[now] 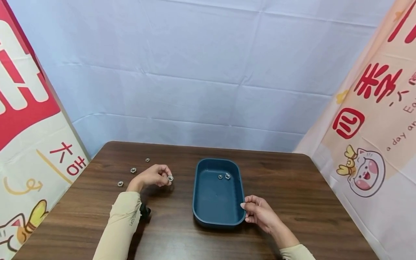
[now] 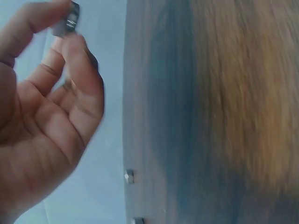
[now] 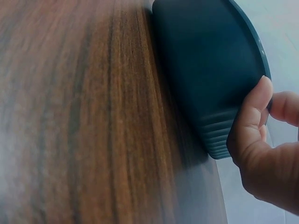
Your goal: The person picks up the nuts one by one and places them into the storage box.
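Note:
Between thumb and forefinger my left hand [image 1: 155, 176] pinches a metal nut [image 1: 170, 178], held above the table to the left of a blue tray [image 1: 216, 224]. The same nut [image 2: 72, 17] shows at the fingertips in the left wrist view. My right hand [image 1: 261, 213] grips the tray's right rim near its front corner, thumb and fingers on either side of the wall, as the right wrist view also shows. Inside the tray, toward its back, lie a smaller nut [image 1: 220, 177] and a larger nut [image 1: 228, 176].
On the table's left side lie three loose nuts: one at the back [image 1: 147, 160], a middle nut [image 1: 133, 170] and a front nut [image 1: 120, 184]. The brown wooden table [image 1: 286, 180] ends at a pale cloth backdrop [image 1: 195, 72]. Printed cloths hang on both sides.

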A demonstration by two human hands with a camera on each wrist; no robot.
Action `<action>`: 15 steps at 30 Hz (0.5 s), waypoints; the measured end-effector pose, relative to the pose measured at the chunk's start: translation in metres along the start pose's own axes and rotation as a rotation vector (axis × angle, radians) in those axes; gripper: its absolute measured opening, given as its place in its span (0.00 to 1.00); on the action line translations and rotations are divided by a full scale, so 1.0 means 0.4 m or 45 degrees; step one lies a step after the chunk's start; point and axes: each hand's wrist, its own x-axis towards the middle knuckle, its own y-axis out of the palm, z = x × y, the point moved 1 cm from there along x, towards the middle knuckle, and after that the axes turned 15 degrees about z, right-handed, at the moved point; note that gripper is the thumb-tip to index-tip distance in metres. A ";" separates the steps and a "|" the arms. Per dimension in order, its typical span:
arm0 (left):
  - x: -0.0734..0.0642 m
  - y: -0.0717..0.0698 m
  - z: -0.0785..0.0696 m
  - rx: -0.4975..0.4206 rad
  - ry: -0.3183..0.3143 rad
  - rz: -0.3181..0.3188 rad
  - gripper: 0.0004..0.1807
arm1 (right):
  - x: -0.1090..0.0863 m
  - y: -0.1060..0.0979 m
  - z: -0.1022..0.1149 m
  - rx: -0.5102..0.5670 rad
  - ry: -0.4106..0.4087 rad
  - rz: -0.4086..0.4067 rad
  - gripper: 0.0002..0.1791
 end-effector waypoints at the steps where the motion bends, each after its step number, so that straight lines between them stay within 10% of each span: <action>1: 0.003 0.003 -0.005 0.006 -0.002 0.000 0.11 | 0.000 0.000 0.000 0.001 -0.001 0.000 0.11; 15: 0.043 0.023 -0.048 0.088 0.007 -0.034 0.11 | 0.003 0.003 0.001 0.010 -0.007 -0.013 0.10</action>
